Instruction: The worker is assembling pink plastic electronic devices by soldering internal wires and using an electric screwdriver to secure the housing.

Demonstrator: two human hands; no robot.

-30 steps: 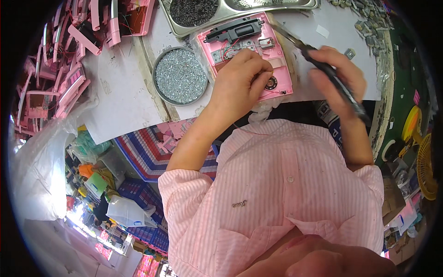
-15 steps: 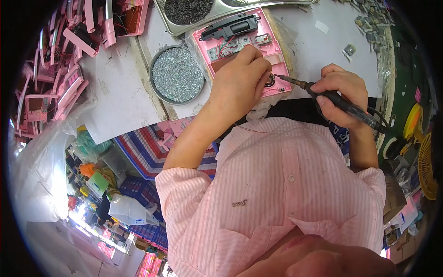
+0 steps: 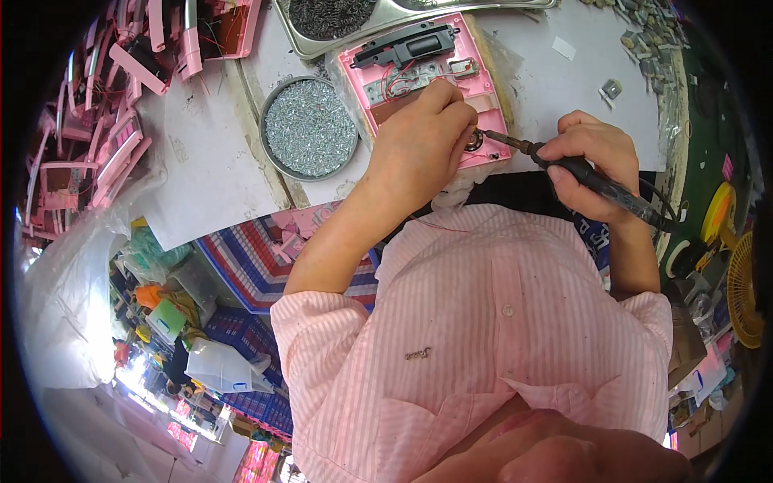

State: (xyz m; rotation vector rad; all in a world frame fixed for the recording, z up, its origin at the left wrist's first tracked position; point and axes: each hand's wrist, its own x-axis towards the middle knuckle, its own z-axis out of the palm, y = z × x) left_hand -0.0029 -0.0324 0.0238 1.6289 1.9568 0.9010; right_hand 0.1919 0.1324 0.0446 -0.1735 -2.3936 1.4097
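Head view, looking straight down over a pink striped shirt (image 3: 499, 322): the left hand (image 3: 423, 141) rests on the open pink casing (image 3: 423, 76) at about twelve o'clock on the bench (image 3: 555, 88), fingers curled down onto its lower half, pinching something too small to make out. The right hand (image 3: 596, 161), at roughly two o'clock, is clamped around the black handle of a soldering iron (image 3: 588, 177), whose tip points toward nine o'clock and meets the casing's lower right corner just beside the left fingertips. The two hands sit near each other without touching. At eleven o'clock, just beside the casing, stands a round tin of screws (image 3: 310, 127); beyond it a metal tray of dark springs (image 3: 330, 16). More pink casings (image 3: 88, 153) are heaped at ten o'clock.
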